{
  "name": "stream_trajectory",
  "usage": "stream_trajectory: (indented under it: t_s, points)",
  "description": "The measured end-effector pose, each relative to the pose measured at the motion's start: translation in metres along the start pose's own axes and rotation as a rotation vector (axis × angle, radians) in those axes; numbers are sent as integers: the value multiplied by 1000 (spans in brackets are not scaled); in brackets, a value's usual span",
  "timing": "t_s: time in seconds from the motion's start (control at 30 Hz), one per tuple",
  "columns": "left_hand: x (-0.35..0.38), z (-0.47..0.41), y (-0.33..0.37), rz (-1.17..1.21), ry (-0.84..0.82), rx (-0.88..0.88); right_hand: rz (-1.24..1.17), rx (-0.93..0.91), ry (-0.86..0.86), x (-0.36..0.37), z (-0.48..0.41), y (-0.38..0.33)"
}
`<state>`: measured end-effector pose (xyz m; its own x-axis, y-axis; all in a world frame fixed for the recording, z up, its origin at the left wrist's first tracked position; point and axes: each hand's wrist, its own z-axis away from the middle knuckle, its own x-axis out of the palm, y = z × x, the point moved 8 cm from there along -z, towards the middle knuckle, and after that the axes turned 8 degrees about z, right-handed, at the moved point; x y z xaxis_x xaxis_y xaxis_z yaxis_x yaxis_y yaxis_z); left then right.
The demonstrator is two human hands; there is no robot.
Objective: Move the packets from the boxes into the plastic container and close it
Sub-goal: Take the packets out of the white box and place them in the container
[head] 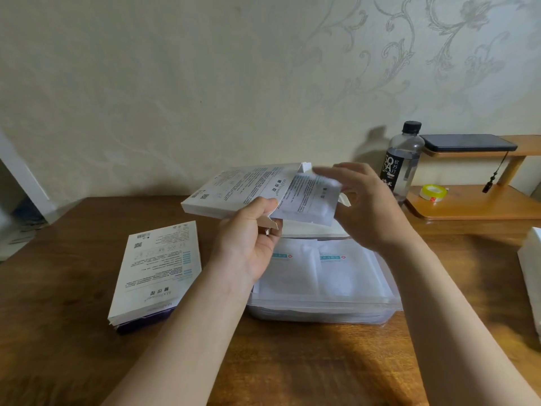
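Two hands meet above the middle of the brown wooden surface point(87, 347). The left hand point(248, 247) grips a flat white cardboard box point(234, 189) by its near open end, thumb on top, holding it tilted in the air. Out of that open end, toward 3 o'clock, sticks a white printed packet point(310, 200) — the right hand point(369, 206) is at the packet's far edge, fingers curled about it, though whether they actually pinch it I cannot tell.

Directly below the hands, at 6 o'clock from the box, sits the plastic container point(322, 313), a low, translucent rectangular tub with no lid on it. Inside lie flat white packets point(342, 271), at least two side by side on top, each with a small teal and red mark near its far edge; more seem stacked beneath.

At 8 o'clock from the held box a second box point(158, 268) rests flat on the surface, its printed white face up, on top of something dark purple at its near end.

At 2 o'clock stands a clear bottle point(402, 162) with a black cap and black label, beside a small wooden shelf point(474, 206) — a dark phone point(468, 143) lies on its upper tier, a roll of yellow tape point(434, 192) on the lower.
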<state>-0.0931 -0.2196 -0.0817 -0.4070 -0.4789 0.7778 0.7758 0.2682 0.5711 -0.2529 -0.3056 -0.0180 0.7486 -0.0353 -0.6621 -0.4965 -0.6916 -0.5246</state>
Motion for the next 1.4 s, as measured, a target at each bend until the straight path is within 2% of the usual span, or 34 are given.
stream_trajectory:
  t_s: [0.2, 0.37, 0.43, 0.5, 0.63, 0.77, 0.93, 1.0, 1.07, 1.13, 1.3, 1.4]
  points:
    - [-2, -4, 2, 21, -4, -3, -124, -18, 125, -16, 0, 1]
    - [-5, -8, 4, 45, 0, 5, -828, 150, 207, -36, 4, 13]
    - [-6, -8, 3, 31, 5, 8, -963, 240, 232, -39, 5, 19]
    - [-7, -9, 2, 10, 5, 18, -970, 359, 215, -35, 5, 28]
    - [-10, -8, 1, -32, 17, 47, -648, 536, 127, -20, 7, 51]
    - [-11, -7, -1, -73, 21, 65, -266, 576, -73, 0, 14, 54]
    - [-13, -8, -3, -65, 41, 45, 446, 450, -265, 9, 15, 38]
    - [-13, -8, -2, -74, 45, 56, 642, 399, -300, 11, 17, 26]
    - [-14, -8, -2, -87, 53, 63, 736, 371, -318, 12, 19, 14]
    - [-15, -8, -3, -102, 58, 62, 733, 327, -395, 20, 21, 6]
    - [-14, -6, -3, -113, 50, 71, 702, 304, -825, 48, 43, 2]
    - [-13, -6, -3, -112, 50, 77, 748, 272, -939, 53, 50, 5]
